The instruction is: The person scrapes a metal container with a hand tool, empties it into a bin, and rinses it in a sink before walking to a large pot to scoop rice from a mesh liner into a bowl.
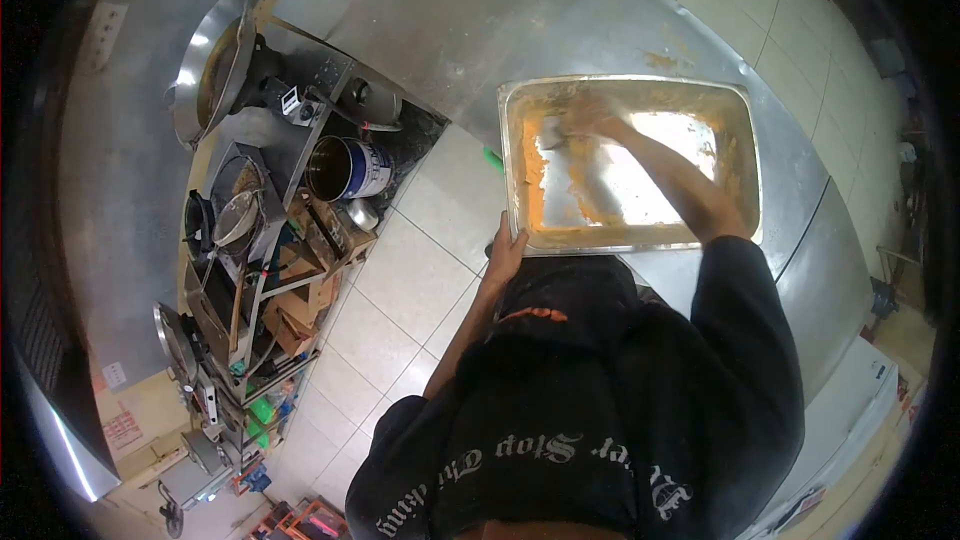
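A deep rectangular metal tray [630, 243] sits on the steel counter, its floor and walls smeared with orange paste [537, 195]. My left hand [508, 248] grips the tray's rim at the near left corner, fingers against the outer wall. My right hand [592, 120] is inside the tray near the far left, smeared by motion. Its fingers are closed around a flat, greyish scraper [552, 133], whose blade is over the paste by the left wall. The scraper's handle is hidden in the hand. Much of the tray's middle shows bare, shiny metal.
The steel counter [420, 20] runs behind and to the right of the tray. Leftward stand a wok [215, 70], a blue-and-white tin [350, 168], a strainer [237, 218] and a shelf with cardboard [295, 310]. Tiled floor [400, 280] lies below left; a white appliance [840, 420] is at right.
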`<state>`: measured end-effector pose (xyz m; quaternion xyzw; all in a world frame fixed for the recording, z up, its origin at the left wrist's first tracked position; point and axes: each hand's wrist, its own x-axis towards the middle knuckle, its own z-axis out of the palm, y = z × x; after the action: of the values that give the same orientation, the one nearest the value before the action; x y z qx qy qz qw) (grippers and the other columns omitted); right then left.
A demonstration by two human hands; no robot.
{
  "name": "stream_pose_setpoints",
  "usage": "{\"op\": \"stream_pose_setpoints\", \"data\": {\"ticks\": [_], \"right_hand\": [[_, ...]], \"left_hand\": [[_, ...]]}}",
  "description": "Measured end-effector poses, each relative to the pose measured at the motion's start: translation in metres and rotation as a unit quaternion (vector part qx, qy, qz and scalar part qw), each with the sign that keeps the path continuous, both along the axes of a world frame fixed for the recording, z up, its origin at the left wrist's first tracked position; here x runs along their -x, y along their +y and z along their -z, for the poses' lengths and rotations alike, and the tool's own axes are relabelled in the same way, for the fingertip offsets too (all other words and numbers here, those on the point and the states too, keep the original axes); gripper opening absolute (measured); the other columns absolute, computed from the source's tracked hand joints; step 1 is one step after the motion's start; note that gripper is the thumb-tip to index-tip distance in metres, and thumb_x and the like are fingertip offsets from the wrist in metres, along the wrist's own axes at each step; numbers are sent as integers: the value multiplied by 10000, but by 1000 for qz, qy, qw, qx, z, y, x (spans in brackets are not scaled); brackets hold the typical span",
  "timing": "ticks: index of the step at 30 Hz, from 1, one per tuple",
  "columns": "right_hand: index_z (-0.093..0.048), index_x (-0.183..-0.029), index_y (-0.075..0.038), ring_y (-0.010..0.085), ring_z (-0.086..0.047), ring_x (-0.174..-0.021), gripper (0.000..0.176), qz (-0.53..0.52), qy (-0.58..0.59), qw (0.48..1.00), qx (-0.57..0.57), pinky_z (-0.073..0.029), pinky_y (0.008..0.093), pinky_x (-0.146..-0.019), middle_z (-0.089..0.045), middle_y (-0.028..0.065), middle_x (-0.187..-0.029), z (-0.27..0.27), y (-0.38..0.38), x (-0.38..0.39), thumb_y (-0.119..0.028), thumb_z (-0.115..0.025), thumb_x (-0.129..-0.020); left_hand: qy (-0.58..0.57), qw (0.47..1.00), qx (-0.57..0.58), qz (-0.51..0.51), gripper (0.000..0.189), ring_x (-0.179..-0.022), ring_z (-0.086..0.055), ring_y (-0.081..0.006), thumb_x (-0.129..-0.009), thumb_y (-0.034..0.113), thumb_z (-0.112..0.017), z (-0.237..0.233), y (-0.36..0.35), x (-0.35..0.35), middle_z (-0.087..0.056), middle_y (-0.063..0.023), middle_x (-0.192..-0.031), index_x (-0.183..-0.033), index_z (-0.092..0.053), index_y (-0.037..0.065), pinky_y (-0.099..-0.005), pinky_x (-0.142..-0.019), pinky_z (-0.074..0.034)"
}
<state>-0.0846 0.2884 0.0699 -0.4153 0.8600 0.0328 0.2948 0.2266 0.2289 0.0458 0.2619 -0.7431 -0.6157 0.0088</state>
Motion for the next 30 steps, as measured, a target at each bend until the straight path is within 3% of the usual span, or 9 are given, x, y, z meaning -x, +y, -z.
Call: {"op": "stream_pose_setpoints", "data": {"ticks": [1,6,14,17,20,22,24,28,30], "right_hand": [[-573,-995,-4,253,-571,-859,540,76,25,992,96,-447,354,-751,-596,162,-941,12,-7,-17,-447,-571,-686],[-600,-886,-9,237,-575,-767,527,-91,-14,984,155,-456,337,-681,-603,154,-844,18,33,30,-477,-598,-646],[-643,-713,-16,213,-582,-619,527,-38,34,999,11,-470,310,-570,-613,142,-688,10,76,20,-526,-641,-582],[-628,-745,-27,192,-585,-783,602,72,-30,997,-23,-443,299,-705,-615,129,-796,20,116,42,-584,-645,-521],[-622,-792,9,226,-605,-682,578,18,64,971,228,-473,385,-631,-620,165,-753,100,90,-19,-544,-601,-628],[-639,-786,7,226,-623,-698,548,95,26,994,42,-492,381,-639,-623,178,-745,39,80,-20,-519,-597,-638],[-643,-764,14,231,-631,-684,533,263,-17,964,26,-505,367,-607,-628,188,-756,-20,108,9,-504,-581,-656],[-638,-785,11,254,-633,-676,507,277,-10,959,63,-502,372,-571,-632,182,-786,48,95,-17,-481,-560,-695],[-638,-773,-6,261,-630,-668,468,240,0,968,68,-498,381,-566,-631,175,-778,38,94,-37,-460,-532,-729]], "left_hand": [[-3,1000,1,4,425,-1075,-457,-310,-851,112,-445,-2,3,-3,-470,-235,-1130,-1229,-300,-16,-354,-907,-340],[-30,999,3,31,476,-1133,-388,-313,-879,188,-447,4,26,-11,-393,-251,-1200,-1243,-248,-47,-344,-943,-301],[22,976,16,214,419,-1173,-340,-275,-883,221,-454,1,37,-22,-359,-196,-1233,-1192,-323,-30,-359,-985,-251],[60,998,16,12,438,-1190,-324,-260,-881,202,-461,-5,21,1,-357,-162,-1249,-1230,-309,-13,-355,-989,-247],[120,978,124,-117,475,-1193,-316,-276,-864,185,-481,-3,-26,70,-324,-171,-1287,-1252,-296,-18,-364,-996,-244],[202,937,268,-96,438,-1173,-347,-289,-856,207,-493,-10,-58,119,-375,-169,-1254,-1217,-365,-5,-378,-971,-274],[170,940,295,-24,413,-1113,-408,-314,-856,238,-488,-18,-87,158,-438,-186,-1187,-1189,-406,8,-386,-935,-310],[-28,904,381,193,382,-880,-540,-395,-858,319,-461,-38,-86,176,-585,-224,-909,-1121,-491,44,-425,-801,-399],[19,923,339,182,384,-829,-544,-409,-862,329,-448,-13,-87,170,-588,-227,-856,-1117,-494,45,-441,-762,-410]]}}
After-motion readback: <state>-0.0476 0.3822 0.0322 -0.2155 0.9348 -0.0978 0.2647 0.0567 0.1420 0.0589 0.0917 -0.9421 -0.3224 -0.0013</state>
